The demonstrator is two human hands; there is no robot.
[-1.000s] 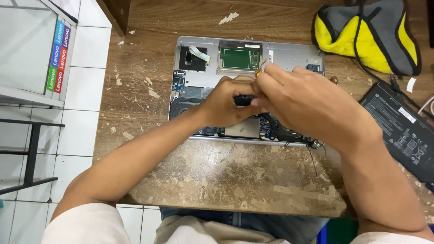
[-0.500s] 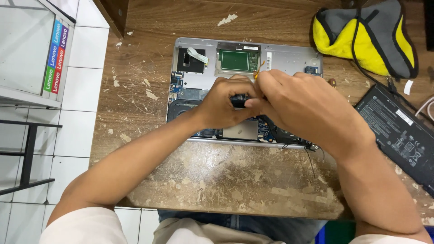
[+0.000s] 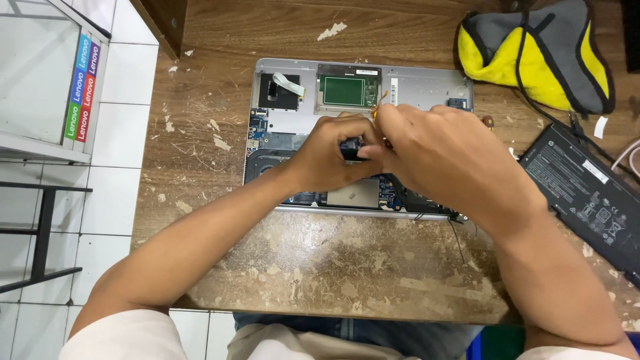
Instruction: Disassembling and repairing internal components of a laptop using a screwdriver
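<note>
Spreading across most of the view is a scarred wooden table [image 3: 220, 80], and lying on it is an opened laptop [image 3: 427, 90] with its bottom cover off, boards and a green panel showing; well to the right a flat black battery pack [image 3: 587, 193] is resting on the wood, and above it a yellow and grey pouch [image 3: 533, 53] is sitting near the table's far edge; both hands are meeting over the middle of the laptop, touching each other; the left hand [image 3: 330, 157] is curling its fingers closed around a small dark part [image 3: 351, 148] just above the boards, and the right hand [image 3: 440, 150] is pinching shut on what looks like a slim yellow-handled tool [image 3: 378, 110], its tip hidden behind the knuckles, so I cannot tell just where it is bearing. Judging from this, the work is going best with the left hand keeping the part steady and level, the right hand pressing lightly and straight, and neither wrist leaning on the exposed boards below.
</note>
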